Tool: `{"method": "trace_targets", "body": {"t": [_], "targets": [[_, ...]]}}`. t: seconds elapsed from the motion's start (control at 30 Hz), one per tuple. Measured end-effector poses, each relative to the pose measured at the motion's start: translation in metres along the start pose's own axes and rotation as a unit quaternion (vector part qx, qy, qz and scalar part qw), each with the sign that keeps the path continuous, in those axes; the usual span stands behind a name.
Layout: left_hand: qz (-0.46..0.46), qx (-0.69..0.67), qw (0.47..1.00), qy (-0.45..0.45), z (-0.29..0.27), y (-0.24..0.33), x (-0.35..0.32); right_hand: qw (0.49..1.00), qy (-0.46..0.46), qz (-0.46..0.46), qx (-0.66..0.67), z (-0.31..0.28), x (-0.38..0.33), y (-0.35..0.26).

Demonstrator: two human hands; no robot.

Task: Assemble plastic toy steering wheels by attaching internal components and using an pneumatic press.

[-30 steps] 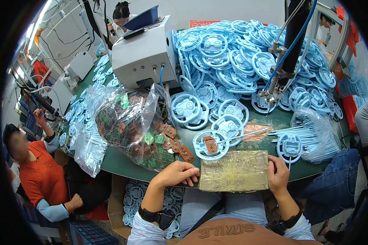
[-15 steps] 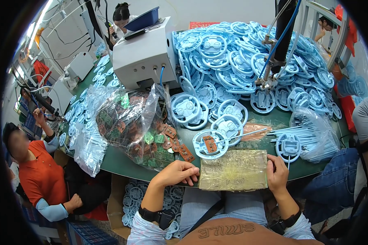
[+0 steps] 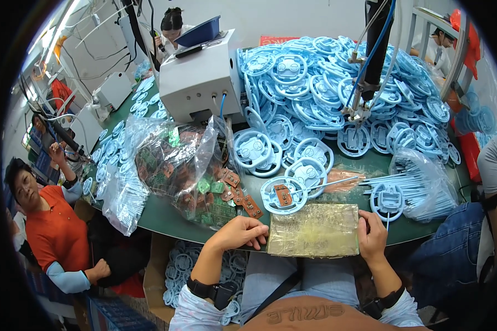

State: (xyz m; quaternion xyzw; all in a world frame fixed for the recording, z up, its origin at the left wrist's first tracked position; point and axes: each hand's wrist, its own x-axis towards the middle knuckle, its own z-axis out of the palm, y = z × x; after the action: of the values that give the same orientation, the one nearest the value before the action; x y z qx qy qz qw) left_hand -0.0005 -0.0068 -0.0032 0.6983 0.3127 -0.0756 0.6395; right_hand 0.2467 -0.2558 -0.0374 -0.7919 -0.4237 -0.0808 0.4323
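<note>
A flat rectangular slab [image 3: 313,230], wrapped in wrinkled yellowish clear film, lies at the table's front edge above my lap. My right hand [image 3: 373,236] is closed at its right edge, thumb along the side. Beside the left edge rests my left hand [image 3: 238,234], fingers curled loosely with nothing visible in them. Just beyond the slab is a light-blue plastic toy steering wheel [image 3: 269,202] with a brown circuit board [image 3: 283,195] set in its middle. Several loose brown circuit boards [image 3: 252,207] lie beyond my left hand.
A large heap of light-blue wheels [image 3: 309,83] fills the table's back, beside a grey machine box [image 3: 196,77]. Bagged circuit boards [image 3: 176,165] sit left; bagged light-blue sticks [image 3: 425,185] sit right. A metal-tipped press arm [image 3: 364,99] hangs over the heap. A person in orange [image 3: 58,226] sits at left.
The whole view has shifted slightly. Both hands and the slab stay in practically the same place. At left, the seated person's head has turned a little.
</note>
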Motion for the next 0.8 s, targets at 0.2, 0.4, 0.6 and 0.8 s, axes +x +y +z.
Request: {"method": "trace_targets", "body": {"t": [0.2, 0.4, 0.6, 0.8], "targets": [[0.002, -0.004, 1.000, 0.014, 0.0006, 0.0011, -0.0002, 1.000, 0.003, -0.001, 0.005, -0.0002, -0.0019, 0.0030], [-0.005, -0.004, 1.000, 0.028, 0.0042, 0.0000, -0.0052, 1.000, -0.011, 0.010, 0.010, -0.0023, -0.0014, 0.0008], [0.004, 0.003, 1.000, 0.023, 0.0035, -0.0025, -0.0063, 1.000, -0.026, 0.013, -0.005, -0.0015, -0.0008, -0.0002], [0.046, -0.048, 0.998, 0.019, 0.0024, -0.0026, 0.0015, 1.000, -0.015, 0.013, -0.015, -0.0065, -0.0004, 0.0059]]}}
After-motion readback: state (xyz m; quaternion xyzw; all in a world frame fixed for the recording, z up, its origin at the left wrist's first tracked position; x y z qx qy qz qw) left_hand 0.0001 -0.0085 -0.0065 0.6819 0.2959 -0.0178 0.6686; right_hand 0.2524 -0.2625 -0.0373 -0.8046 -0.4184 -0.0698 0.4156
